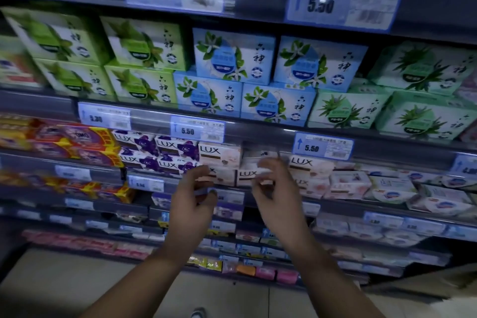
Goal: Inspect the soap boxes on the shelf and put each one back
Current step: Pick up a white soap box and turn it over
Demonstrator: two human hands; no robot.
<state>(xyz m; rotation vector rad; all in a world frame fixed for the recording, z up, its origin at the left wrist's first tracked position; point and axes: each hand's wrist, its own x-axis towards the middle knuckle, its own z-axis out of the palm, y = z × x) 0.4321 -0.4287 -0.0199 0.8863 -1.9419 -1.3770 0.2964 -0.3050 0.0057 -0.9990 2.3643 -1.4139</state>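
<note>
Both my hands are raised in front of a shelf of white LUX soap boxes (220,154). My left hand (192,196) hangs just below and in front of the lower LUX row, fingers curled and apart, holding nothing. My right hand (273,188) is beside it, fingers spread and blurred, in front of another white LUX box (247,175); no box is in its grip. Purple LUX boxes (144,147) sit to the left. Above, blue soap boxes (233,55) and green soap boxes (144,44) stand stacked two high.
Price tags reading 5.50 (197,130) line the shelf rails. Pale green boxes (423,116) fill the upper right, red and yellow packs (77,142) the left. Lower shelves hold more soap packs (346,184). Tiled floor (77,286) lies below.
</note>
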